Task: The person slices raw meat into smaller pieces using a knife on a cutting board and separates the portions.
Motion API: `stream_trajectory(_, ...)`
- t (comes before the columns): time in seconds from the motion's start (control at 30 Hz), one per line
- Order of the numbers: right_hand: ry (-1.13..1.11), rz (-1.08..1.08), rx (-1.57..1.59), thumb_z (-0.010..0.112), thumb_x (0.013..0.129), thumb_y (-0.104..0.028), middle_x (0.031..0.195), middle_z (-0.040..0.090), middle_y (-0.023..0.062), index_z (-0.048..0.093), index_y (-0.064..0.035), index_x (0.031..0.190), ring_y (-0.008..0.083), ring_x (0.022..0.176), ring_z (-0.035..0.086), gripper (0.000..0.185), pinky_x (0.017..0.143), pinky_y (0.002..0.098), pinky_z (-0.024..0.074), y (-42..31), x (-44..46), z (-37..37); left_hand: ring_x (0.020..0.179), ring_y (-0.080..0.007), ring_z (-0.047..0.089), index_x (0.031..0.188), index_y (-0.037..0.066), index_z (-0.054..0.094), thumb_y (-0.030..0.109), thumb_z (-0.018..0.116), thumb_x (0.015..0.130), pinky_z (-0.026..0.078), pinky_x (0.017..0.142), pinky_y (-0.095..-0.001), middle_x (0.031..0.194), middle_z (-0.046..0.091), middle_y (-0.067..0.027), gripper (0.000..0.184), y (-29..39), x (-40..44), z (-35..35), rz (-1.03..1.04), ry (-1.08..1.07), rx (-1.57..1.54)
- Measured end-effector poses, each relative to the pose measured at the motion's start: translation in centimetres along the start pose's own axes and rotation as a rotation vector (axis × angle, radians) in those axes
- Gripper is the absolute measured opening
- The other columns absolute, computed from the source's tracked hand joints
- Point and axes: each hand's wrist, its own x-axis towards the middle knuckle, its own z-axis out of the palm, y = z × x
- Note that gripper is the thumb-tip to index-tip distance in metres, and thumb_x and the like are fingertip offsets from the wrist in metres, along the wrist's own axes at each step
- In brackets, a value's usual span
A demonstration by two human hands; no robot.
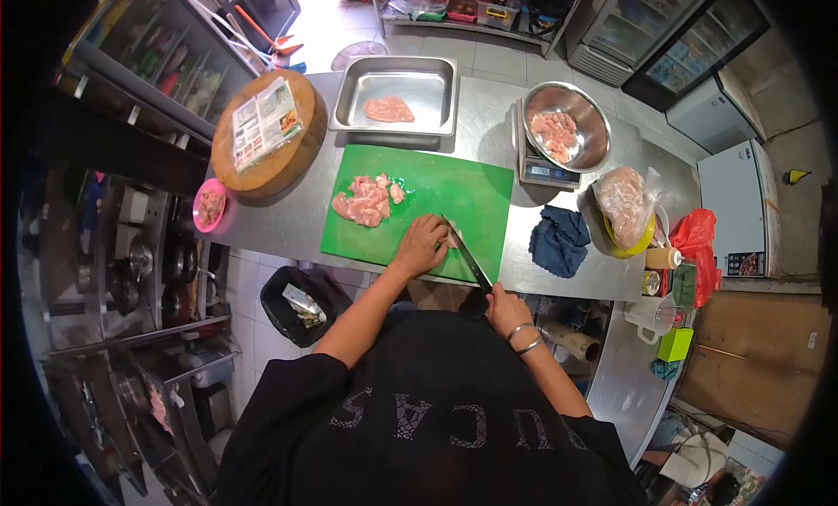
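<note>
Head cam: everything's around the green cutting board (467,185). Right hand (508,309) is wrapped round the handle of a knife (471,263) by its near edge, left hand (425,242) curled down against a small meat piece (452,240) on it. Meat pile (363,204) sits on its left half, steel tray (428,78) just beyond.

Round wooden block (312,144): observed at upper left; printed sheet (262,126) laid on top.
Blue cloth (559,241): found crumpled, right of centre.
Black bin (273,307): placed lower left of centre.
Red plastic bag (696,240): noted toward right edge.
</note>
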Motion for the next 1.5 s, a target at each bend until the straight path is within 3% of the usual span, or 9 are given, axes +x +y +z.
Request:
stream_trajectory(0.2,0.077,-0.071,0.032,0.048,0.103,-0.023,0.078,0.067,0.0300,0.046,-0.0040,0.113,0.0509,0.076,0.066,0.022,0.068,0.0616,0.0516,0.1,4.6,4.8,0.108,-0.0341,0.058,0.093,0.006,0.061,0.010,0.073,0.076,0.046,0.095,-0.0455,0.109,0.061,-0.0117,0.021,-0.3,-0.4,-0.1,0.023,0.004,-0.027)
stream_trajectory(0.43,0.096,-0.048,0.010,0.048,0.104,-0.025,0.076,0.067,0.0286,0.046,-0.0051,0.110,0.0505,0.075,0.066,0.021,0.065,0.0607,0.0516,-1.8,2.8,0.8,0.105,-0.0359,0.058,0.097,0.005,0.061,0.008,0.073,0.076,0.048,0.093,-0.0441,0.107,0.060,-0.0135,0.024,-0.8,-1.4,0.0,-0.036,0.171,-0.134)
stream_trajectory(0.67,0.049,-0.121,-0.042,0.050,0.103,-0.025,0.074,0.066,0.0310,0.046,-0.0036,0.107,0.0530,0.072,0.065,0.022,0.067,0.0612,0.0518,-1.6,2.0,0.9,0.103,-0.0345,0.059,0.106,0.004,0.064,0.006,0.070,0.077,0.048,0.093,-0.0439,0.101,0.059,-0.0120,0.030,-1.2,-1.4,0.5,-0.029,0.079,-0.053)
stream_trajectory(0.97,0.056,-0.109,0.098,0.050,0.103,-0.024,0.075,0.065,0.0318,0.045,-0.0020,0.109,0.0527,0.074,0.064,0.023,0.068,0.0625,0.0498,-1.7,7.0,4.7,0.107,-0.0347,0.059,0.112,0.004,0.065,0.011,0.073,0.079,0.047,0.094,-0.0444,0.111,0.062,-0.0135,0.034,-1.3,-1.4,0.5,0.079,0.069,-0.049)
stream_trajectory(1.07,0.107,-0.080,0.147,0.052,0.103,-0.025,0.076,0.065,0.0317,0.047,-0.0020,0.106,0.0527,0.074,0.064,0.023,0.067,0.0615,0.0497,-1.2,5.5,2.4,0.106,-0.0372,0.057,0.107,0.001,0.063,0.014,0.074,0.081,0.046,0.095,-0.0465,0.109,0.061,-0.0160,0.031,-0.5,-2.5,1.3,-0.121,0.106,-0.048)
stream_trajectory(1.13,0.176,-0.046,0.171,0.053,0.103,-0.026,0.075,0.065,0.0313,0.049,-0.0021,0.104,0.0525,0.074,0.064,0.024,0.066,0.0599,0.0505,1.1,4.1,1.8,0.103,-0.0387,0.055,0.111,-0.001,0.060,0.016,0.076,0.082,0.045,0.094,-0.0475,0.110,0.060,-0.0181,0.037,0.7,-2.5,2.2,-0.447,0.150,0.029)
stream_trajectory(1.23,0.284,0.018,0.397,0.058,0.101,-0.031,0.073,0.065,0.0269,0.052,-0.0003,0.097,0.0495,0.075,0.066,0.032,0.064,0.0504,0.0517,4.4,2.5,1.5,0.101,-0.0389,0.054,0.117,-0.001,0.057,0.013,0.076,0.081,0.044,0.094,-0.0476,0.111,0.059,-0.0179,0.043,2.9,-0.8,3.0,-0.458,0.194,0.002)
stream_trajectory(1.37,0.176,0.175,0.481,0.058,0.101,-0.032,0.073,0.065,0.0263,0.052,-0.0003,0.098,0.0482,0.075,0.066,0.032,0.063,0.0513,0.0503,6.7,1.8,2.2,0.106,-0.0380,0.053,0.121,0.000,0.054,0.017,0.078,0.081,0.045,0.093,-0.0484,0.112,0.056,-0.0199,0.050,2.3,0.2,5.4,-0.347,0.147,-0.007)
stream_trajectory(1.5,0.226,0.063,0.330,0.059,0.101,-0.031,0.073,0.065,0.0264,0.053,-0.0012,0.094,0.0484,0.073,0.065,0.031,0.063,0.0524,0.0493,6.2,1.5,1.4,0.112,-0.0385,0.053,0.123,0.003,0.055,0.017,0.081,0.078,0.045,0.093,-0.0488,0.122,0.055,-0.0195,0.054,0.3,0.4,5.5,-0.084,-0.031,-0.081)
